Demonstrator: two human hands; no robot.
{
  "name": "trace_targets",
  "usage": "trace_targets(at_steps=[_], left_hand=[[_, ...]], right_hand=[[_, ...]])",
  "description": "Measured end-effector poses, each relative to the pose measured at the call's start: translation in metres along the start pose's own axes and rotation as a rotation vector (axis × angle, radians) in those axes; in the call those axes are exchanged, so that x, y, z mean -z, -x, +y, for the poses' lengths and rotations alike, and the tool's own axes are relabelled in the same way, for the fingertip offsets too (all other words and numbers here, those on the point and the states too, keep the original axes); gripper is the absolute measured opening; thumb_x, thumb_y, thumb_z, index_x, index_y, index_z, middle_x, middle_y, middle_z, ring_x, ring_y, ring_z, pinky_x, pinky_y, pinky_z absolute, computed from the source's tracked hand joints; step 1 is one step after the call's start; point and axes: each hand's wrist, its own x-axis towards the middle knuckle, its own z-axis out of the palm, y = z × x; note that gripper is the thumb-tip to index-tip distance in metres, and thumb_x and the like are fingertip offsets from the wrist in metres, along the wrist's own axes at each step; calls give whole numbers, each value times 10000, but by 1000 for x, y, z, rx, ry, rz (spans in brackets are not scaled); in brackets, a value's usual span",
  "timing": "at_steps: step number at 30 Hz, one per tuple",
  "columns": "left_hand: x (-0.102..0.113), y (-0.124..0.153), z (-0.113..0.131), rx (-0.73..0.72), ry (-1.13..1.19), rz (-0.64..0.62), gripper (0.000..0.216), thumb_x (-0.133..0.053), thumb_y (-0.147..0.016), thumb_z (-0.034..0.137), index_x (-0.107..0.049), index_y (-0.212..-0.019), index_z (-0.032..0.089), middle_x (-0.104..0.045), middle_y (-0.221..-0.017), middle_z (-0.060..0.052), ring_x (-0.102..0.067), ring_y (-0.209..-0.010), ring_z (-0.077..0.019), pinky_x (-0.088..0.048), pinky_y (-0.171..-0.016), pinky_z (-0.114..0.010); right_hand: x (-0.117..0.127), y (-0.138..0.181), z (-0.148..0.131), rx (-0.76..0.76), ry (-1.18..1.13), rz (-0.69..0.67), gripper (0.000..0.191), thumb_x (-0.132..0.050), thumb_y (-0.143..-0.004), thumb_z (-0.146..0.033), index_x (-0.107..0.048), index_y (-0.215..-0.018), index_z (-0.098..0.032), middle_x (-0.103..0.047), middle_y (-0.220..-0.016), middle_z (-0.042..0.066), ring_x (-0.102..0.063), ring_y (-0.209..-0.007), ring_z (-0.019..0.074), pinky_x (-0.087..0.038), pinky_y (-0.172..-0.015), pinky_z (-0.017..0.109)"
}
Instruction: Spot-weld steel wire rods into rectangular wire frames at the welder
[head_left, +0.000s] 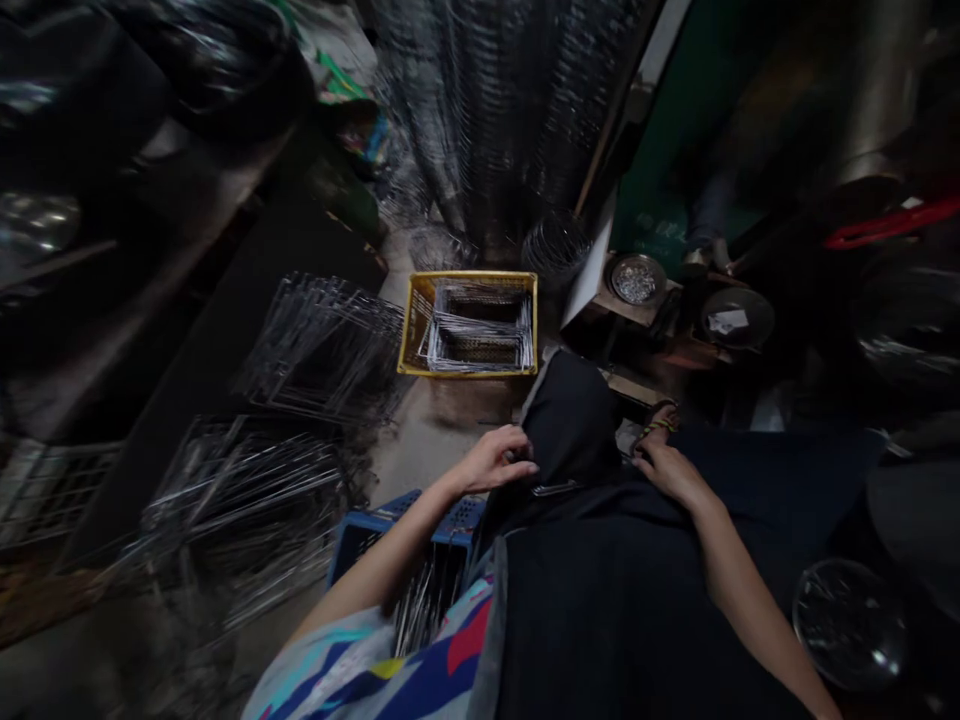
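Observation:
My left hand [499,460] hovers over the dark cloth on my lap, its fingers loosely curled with a gap between thumb and fingers; I see nothing held. Just beyond its fingertips, a short bent metal wire piece [555,488] lies on the dark apron [600,590]. My right hand [671,470] is by the right side of my lap, fingers partly spread, with no held thing visible. Close ahead of it is a dark strap with yellow-green bands [651,425], too dim to make out fully. A yellow crate [405,325] ahead holds stacked rectangular wire frames [480,325].
Piles of bent wire frames [322,345] and more wire pieces [247,480] lie on the left. A blue crate [349,545] with metal rods stands beside my left arm. Wire coils [510,100] rise behind. Bowls of small metal parts [637,280] sit at the right.

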Motion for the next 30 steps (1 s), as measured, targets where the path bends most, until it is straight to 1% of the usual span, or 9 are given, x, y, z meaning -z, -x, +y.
trace_targets(at_steps=[3,8,11,15,18,21,24,27,30], left_hand=[[-8,10,13,-57,-65,-125,239,-533,-919,375,-652,-982,177,-589,-904,-65,-524,-886,-190,-406,-787,-286],[-18,12,18,-53,-249,-165,196,-437,-934,241,-553,-791,176,-550,-825,-66,-496,-796,-192,-400,-707,-296],[-9,10,27,-57,-340,-93,195,-424,-931,226,-500,-756,189,-528,-786,-57,-472,-762,-197,-391,-679,-303],[15,-10,43,-28,-303,108,159,-410,-943,272,-498,-842,188,-541,-866,-70,-506,-826,-195,-413,-729,-300],[31,-56,45,47,-336,133,186,-395,-944,331,-500,-886,189,-540,-767,-29,-505,-702,-174,-391,-666,-281],[40,-126,42,98,-430,134,253,-401,-928,390,-536,-912,176,-552,-717,-14,-504,-656,-166,-362,-631,-266],[41,-200,39,140,-592,-66,315,-441,-898,417,-608,-895,150,-614,-754,-41,-548,-697,-171,-358,-629,-250],[27,-257,41,164,-721,-258,303,-447,-886,350,-651,-795,146,-642,-710,-62,-574,-693,-179,-362,-627,-245],[-5,-291,50,84,-792,-299,322,-419,-897,319,-662,-787,137,-675,-759,-127,-614,-729,-224,-385,-656,-277]], right_hand=[[10,-2,-10,-8,33,-9,288,-493,-933,-362,-589,-1141,-187,-641,-1165,140,-613,-1049,278,-436,-792,314],[16,4,-19,9,1,34,283,-495,-940,-354,-594,-1149,-191,-635,-1184,137,-602,-1063,262,-444,-837,319],[18,14,-15,33,-40,129,274,-502,-944,-351,-594,-1158,-205,-636,-1190,118,-594,-1088,255,-451,-867,318],[28,33,-2,39,-102,291,279,-514,-942,-349,-597,-1178,-225,-646,-1177,96,-605,-1084,239,-464,-891,314],[43,49,10,28,-166,436,282,-509,-941,-353,-606,-1181,-241,-654,-1176,77,-614,-1069,231,-473,-902,323],[63,69,23,-8,-237,604,294,-493,-940,-361,-625,-1171,-236,-659,-1178,77,-619,-1057,240,-474,-916,346],[78,97,46,-63,-304,791,317,-482,-938,-383,-644,-1151,-215,-681,-1130,91,-635,-1006,250,-480,-894,353],[82,124,86,-205,-354,975,350,-484,-927,-436,-666,-1111,-200,-710,-1030,90,-658,-892,240,-497,-829,338],[73,140,150,-470,-401,1100,375,-470,-926,-436,-670,-1099,-170,-724,-951,100,-666,-854,234,-501,-811,325]])
